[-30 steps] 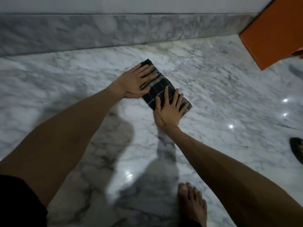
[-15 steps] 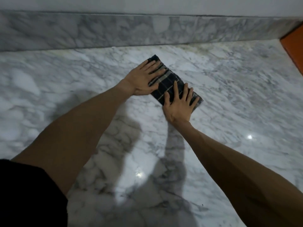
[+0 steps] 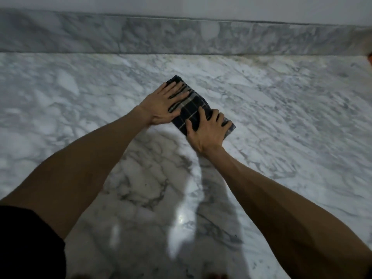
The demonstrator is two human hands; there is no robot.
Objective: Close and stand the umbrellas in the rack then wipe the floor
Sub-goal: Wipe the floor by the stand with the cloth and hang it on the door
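A folded dark checked cloth (image 3: 192, 109) lies flat on the white-grey marble floor (image 3: 281, 121), a little in front of the wall. My left hand (image 3: 163, 105) presses on its far left end with fingers stretched out flat. On the near right end rests my right hand (image 3: 207, 131), fingers spread and slightly bent over the cloth. Both forearms reach forward from the bottom of the view. No umbrella or rack is in view.
A marble skirting strip (image 3: 161, 35) runs along the base of the wall across the top. A sliver of an orange object (image 3: 370, 58) shows at the right edge. Bright reflections and my shadows lie on the floor in front of me.
The view has shifted left, so the orange object has slid nearly out of frame on the right. Both hands still press the cloth, which sits slightly further right relative to the wall.
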